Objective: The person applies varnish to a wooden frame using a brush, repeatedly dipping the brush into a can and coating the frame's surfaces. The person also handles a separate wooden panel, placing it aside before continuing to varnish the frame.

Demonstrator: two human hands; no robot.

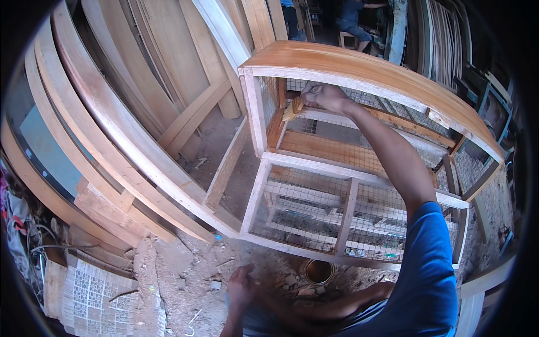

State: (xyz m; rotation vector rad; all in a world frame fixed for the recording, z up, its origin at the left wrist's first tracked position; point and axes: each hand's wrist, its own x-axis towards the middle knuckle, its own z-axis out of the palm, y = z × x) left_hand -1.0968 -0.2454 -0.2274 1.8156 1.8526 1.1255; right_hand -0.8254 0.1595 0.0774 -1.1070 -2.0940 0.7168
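Observation:
My right hand [325,96] is closed around a paintbrush [293,108] with pale bristles, reaching inside the upper part of a wooden frame cabinet [370,72]. The bristles point down and left, close to the brown-stained inner left post [276,127]. The cabinet's top is stained orange-brown, while its front rails [328,161] look pale and bare. Wire mesh [303,194] covers the lower front. My left hand [241,285] is low, near my legs, away from the cabinet; its fingers are too dim to read. Below the cabinet stands an open can [319,272] of brownish liquid.
Long curved planks and boards [106,106] lean in a stack at the left. A wooden strip [227,163] lies beside the cabinet. Wood scraps litter the dirt floor [185,281], with a woven mat [101,297] at lower left. Another person [353,19] sits in the background.

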